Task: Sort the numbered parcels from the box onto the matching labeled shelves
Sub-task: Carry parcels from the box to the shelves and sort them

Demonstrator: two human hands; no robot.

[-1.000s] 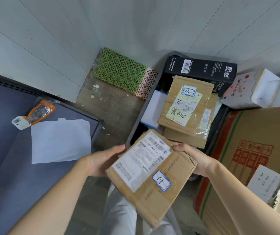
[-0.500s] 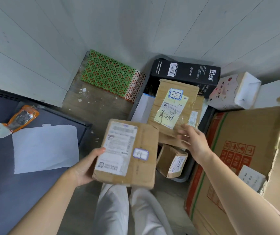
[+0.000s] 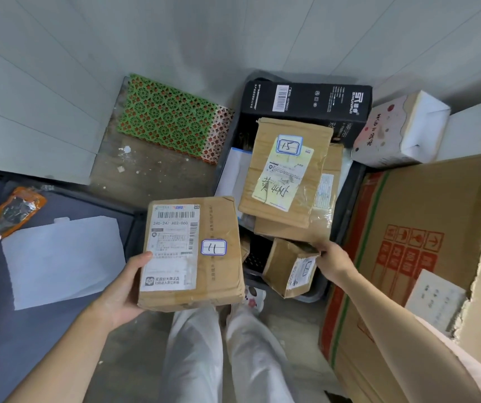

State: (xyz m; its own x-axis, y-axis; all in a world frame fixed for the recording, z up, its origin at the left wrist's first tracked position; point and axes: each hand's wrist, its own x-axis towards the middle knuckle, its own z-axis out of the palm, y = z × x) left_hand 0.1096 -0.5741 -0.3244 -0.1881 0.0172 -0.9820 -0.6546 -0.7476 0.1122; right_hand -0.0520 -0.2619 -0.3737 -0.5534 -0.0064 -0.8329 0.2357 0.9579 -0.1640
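Above the person's white-trousered legs (image 3: 204, 353), the left hand (image 3: 123, 289) holds a flat brown cardboard parcel (image 3: 192, 254) from below its left edge, thumb lying on the white shipping label; a blue-framed sticker on its top reads 11. To the right, the right hand (image 3: 331, 258) reaches into the dark plastic crate (image 3: 347, 205) and pinches the top corner of a small brown cardboard box (image 3: 287, 267) that stands tilted at the crate's near end; the fingertips are partly hidden, so the grip seems light. Behind it in the crate lies a larger brown parcel marked 15 (image 3: 286, 173), stacked on another carton. A long black printed box (image 3: 306, 101) rests across the crate's far end, beside a white patterned tissue box (image 3: 399, 132). A big open cardboard carton with red symbols (image 3: 414, 257) stands at right. At left a white sheet (image 3: 62, 260) and an orange pouch (image 3: 15, 210) lie on a dark blue surface (image 3: 0, 330).
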